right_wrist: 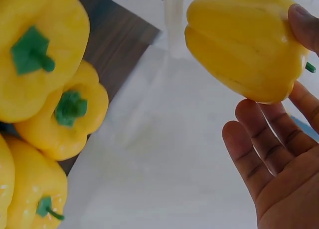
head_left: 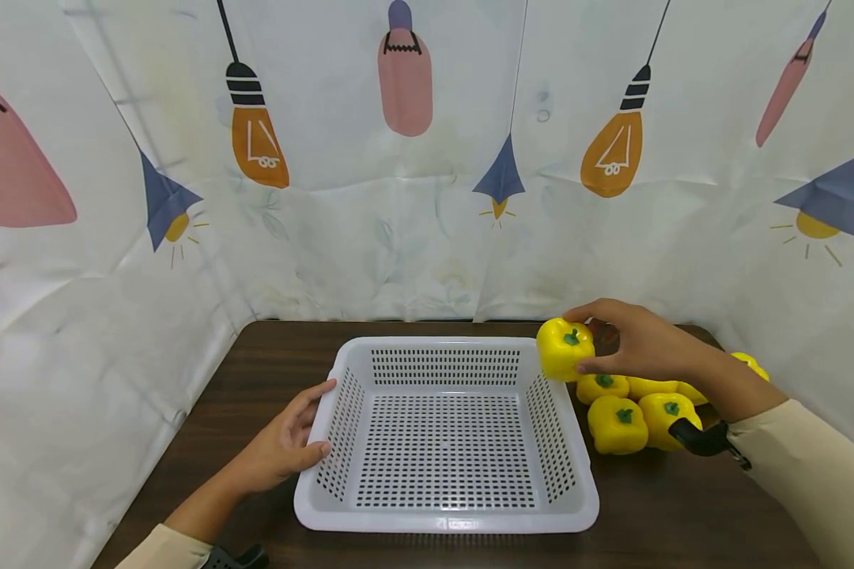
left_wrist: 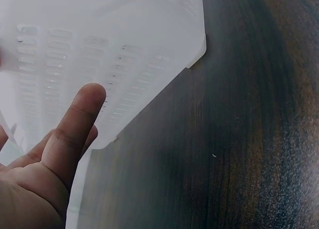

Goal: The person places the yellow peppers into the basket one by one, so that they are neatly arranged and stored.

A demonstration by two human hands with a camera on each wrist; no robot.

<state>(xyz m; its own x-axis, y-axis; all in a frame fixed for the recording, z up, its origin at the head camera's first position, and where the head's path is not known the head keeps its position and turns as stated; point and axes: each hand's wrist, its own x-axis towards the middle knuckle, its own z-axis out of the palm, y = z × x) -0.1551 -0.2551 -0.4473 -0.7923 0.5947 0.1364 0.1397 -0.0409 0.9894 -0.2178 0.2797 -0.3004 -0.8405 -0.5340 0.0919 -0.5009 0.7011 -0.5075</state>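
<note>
"At the far right corner of the white basket (head_left: 444, 522), what did you find?"

"The right hand (head_left: 633, 345) gripped a yellow pepper (head_left: 561, 353) between its thumb and fingers, raised from the table (head_left: 697, 494). Whether it was above the rim or just beside it, I could not tell."

"And the left grip?"

"The left hand (head_left: 288, 442) touched the left rim with its fingers extended."

"What did each view add?"

"Only the head view showed both hands together, and the inside of the basket with its perforated bottom. The left wrist view showed the slotted outer wall. The right wrist view gave the pepper's smooth side, and, closely, the stems of other yellow peppers (head_left: 617, 427)."

"Which way did the held one point?"

"In the head view its green stem (head_left: 572, 337) faced toward the person. In the right wrist view the stem end was at the right, and the long axis sloped slightly down to it. The basket lay lengthwise from left to right."
</note>
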